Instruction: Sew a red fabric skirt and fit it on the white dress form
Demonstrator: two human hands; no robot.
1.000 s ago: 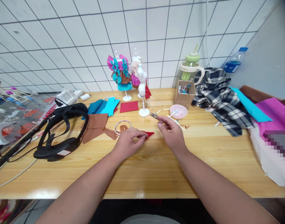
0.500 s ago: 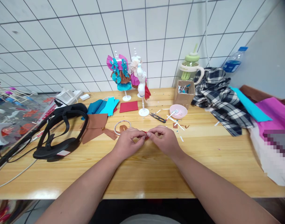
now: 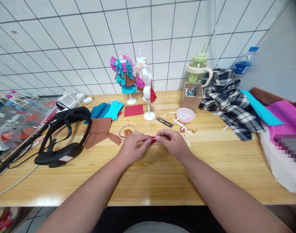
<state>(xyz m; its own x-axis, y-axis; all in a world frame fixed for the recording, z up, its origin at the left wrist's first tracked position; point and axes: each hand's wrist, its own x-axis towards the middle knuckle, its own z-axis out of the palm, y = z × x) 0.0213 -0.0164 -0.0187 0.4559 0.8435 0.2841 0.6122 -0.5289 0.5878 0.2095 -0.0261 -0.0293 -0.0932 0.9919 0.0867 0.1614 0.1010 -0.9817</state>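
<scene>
Between my two hands, low over the table, is a small strip of red crepe paper [image 3: 152,139], mostly hidden by the fingers. My left hand [image 3: 134,145] pinches its left end between thumb and forefinger. At the right end, the thumb and fingertips of my right hand [image 3: 173,142] are closed on the same piece. Just beyond the hands stands a bare white mini mannequin [image 3: 147,87] on a round base. A flat red sheet [image 3: 133,110] lies left of that base, and black thread snips [image 3: 164,121] lie to its right.
Two dressed mini mannequins [image 3: 125,76] stand by the tiled wall. A pink dish [image 3: 185,115], a cardboard box [image 3: 192,97] and paper scraps lie right. Brown sheets [image 3: 98,126], a white ring [image 3: 121,134] and a black headset strap [image 3: 63,139] lie left. Plaid cloth [image 3: 225,94] is far right.
My right hand has shifted slightly right, away from my left, and a little more of the red strip shows between the fingertips. My left hand stays nearly in place.
</scene>
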